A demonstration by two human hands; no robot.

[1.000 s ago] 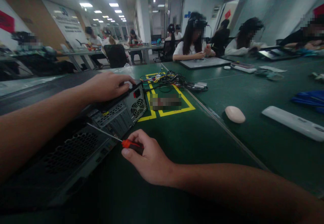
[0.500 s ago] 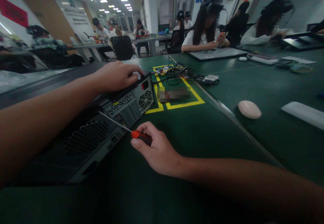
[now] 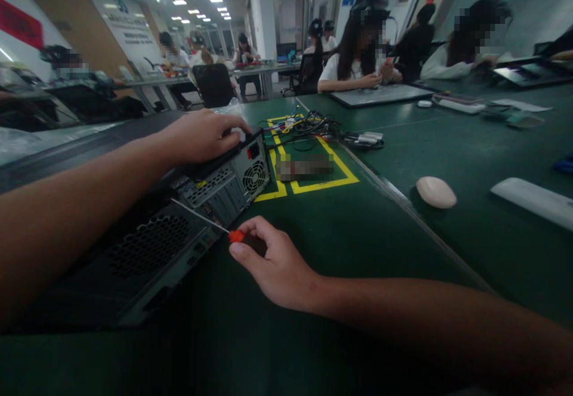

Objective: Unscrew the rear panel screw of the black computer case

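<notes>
Right grip (image 3: 275, 268) still closed on screwdriver (image 3: 236, 237), left grip (image 3: 201, 136) still laid open over computer case (image 3: 147, 253), neither shifted

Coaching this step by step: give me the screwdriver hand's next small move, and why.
Probably twist the red-handled, thin-shafted screwdriver in place: the right hand grips it, tip at the rear panel of the black metal computer case, while the left hand braces the case. Whether it sits in a screw is unclear.
</notes>
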